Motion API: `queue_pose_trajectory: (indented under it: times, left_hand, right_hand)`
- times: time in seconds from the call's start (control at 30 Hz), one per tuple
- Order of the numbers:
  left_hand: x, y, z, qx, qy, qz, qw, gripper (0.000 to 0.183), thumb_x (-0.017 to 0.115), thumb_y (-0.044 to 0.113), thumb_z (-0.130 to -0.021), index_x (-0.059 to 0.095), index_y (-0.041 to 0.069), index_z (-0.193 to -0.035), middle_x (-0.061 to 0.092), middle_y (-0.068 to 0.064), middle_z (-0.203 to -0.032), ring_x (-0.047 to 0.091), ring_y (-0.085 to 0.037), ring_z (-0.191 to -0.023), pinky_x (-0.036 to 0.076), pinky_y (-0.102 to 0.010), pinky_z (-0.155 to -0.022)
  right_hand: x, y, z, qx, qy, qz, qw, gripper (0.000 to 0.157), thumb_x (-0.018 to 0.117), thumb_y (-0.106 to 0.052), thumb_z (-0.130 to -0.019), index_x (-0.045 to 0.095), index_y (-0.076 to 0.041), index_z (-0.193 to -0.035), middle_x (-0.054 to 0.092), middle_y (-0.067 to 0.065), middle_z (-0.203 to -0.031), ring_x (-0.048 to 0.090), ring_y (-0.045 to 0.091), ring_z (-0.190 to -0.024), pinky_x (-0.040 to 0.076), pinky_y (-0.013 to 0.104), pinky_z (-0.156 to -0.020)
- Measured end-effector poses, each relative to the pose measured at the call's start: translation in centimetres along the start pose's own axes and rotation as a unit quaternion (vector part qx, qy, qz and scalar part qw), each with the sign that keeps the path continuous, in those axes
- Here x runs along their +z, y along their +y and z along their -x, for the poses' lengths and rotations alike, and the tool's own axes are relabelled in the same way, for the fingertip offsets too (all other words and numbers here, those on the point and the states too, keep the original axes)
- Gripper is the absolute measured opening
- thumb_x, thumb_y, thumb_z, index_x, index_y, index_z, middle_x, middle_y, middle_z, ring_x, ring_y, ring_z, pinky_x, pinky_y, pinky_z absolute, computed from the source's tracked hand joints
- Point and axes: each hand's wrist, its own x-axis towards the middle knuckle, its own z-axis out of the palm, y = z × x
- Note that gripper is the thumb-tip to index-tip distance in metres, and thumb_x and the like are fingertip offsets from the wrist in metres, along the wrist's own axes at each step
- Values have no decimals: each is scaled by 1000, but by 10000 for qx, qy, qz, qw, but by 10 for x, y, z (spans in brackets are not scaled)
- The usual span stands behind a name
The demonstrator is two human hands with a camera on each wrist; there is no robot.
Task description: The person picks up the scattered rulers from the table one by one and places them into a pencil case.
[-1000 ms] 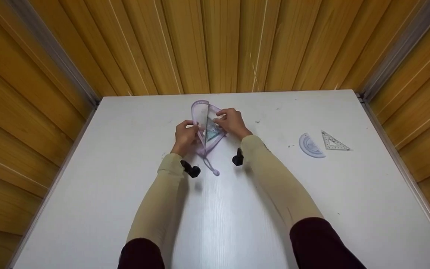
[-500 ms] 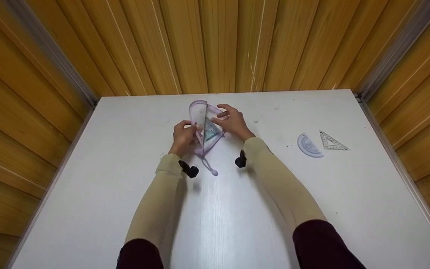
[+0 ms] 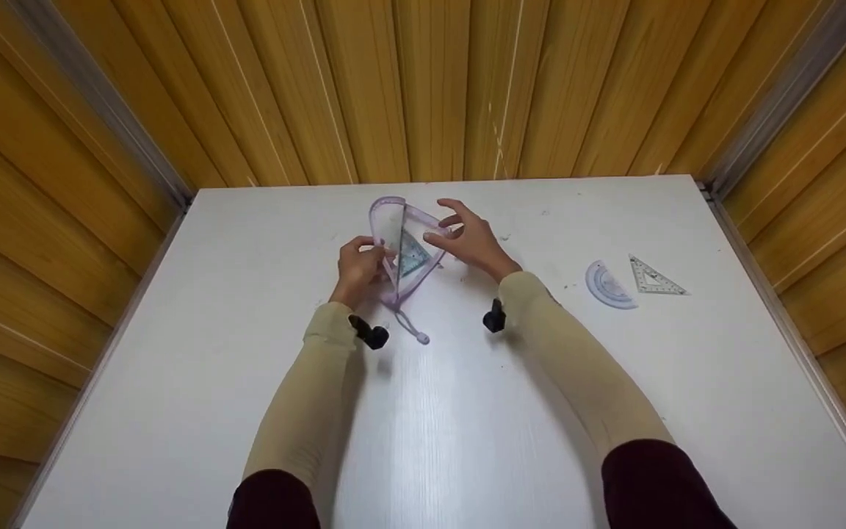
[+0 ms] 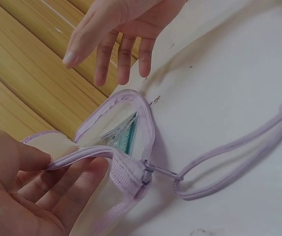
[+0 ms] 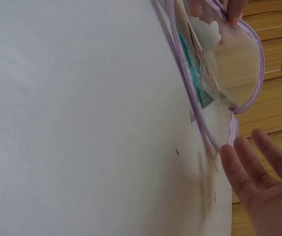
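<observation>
A clear zip pouch with lilac edging (image 3: pixel 390 220) is held at its left edge by my left hand (image 3: pixel 359 270), thumb and fingers pinching the zipped rim. The pouch mouth gapes, as the left wrist view shows. Inside lie a teal set square (image 3: pixel 413 255) and, in the right wrist view, a clear ruler-like piece (image 5: pixel 209 81) against it. My right hand (image 3: pixel 473 236) is just right of the pouch, fingers spread and holding nothing. From the zip end a lilac wrist strap (image 4: pixel 219 155) trails onto the table.
On the right of the white table (image 3: pixel 577 411) lie a clear protractor (image 3: pixel 609 285) and a clear set square (image 3: pixel 656 276), side by side. Wood-panelled walls (image 3: pixel 430 88) stand behind and at both sides.
My right hand has drawn back to the right, away from the pouch, and its fingers have spread. My left hand keeps its hold on the pouch, which has shifted slightly left in view.
</observation>
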Motion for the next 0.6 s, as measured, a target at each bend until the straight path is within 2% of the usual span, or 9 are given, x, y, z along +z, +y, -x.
queue_pose_trajectory:
  times: [0.13,0.3,0.47,0.6]
  left_hand:
    - [0,-1,0,26,0,-25,10000,27,60,11,-98,63,2,-124,73,-12,-99,64,-19,-79,52,-36,-73]
    - [0,-3,-2,81,21,-46,10000,30,63,11,-96,63,0,-124,73,-10,-93,63,-17,-73,51,-35,-68]
    - [0,-3,-2,123,37,-20,9999,33,63,11,-96,63,0,-127,73,-9,-92,62,-16,-72,51,-33,-66]
    - [-1,-3,-1,156,20,15,9999,31,61,11,-97,63,-1,-126,74,-10,-94,62,-16,-72,52,-31,-65]
  right_hand:
    - [-13,4,7,-17,-17,74,10000,88,80,-57,-83,38,-31,-157,61,10,-136,65,26,-112,54,48,-94]
    - [-27,7,16,-199,-42,265,9994,83,80,-53,-85,39,-34,-155,59,16,-138,63,28,-115,53,50,-96]
    - [-39,7,25,-485,-99,536,9973,80,80,-46,-88,39,-34,-155,60,17,-138,63,33,-116,51,53,-97]
    - [-50,6,35,-638,-143,663,9957,82,80,-48,-87,38,-34,-156,60,14,-138,62,38,-118,51,53,-96]
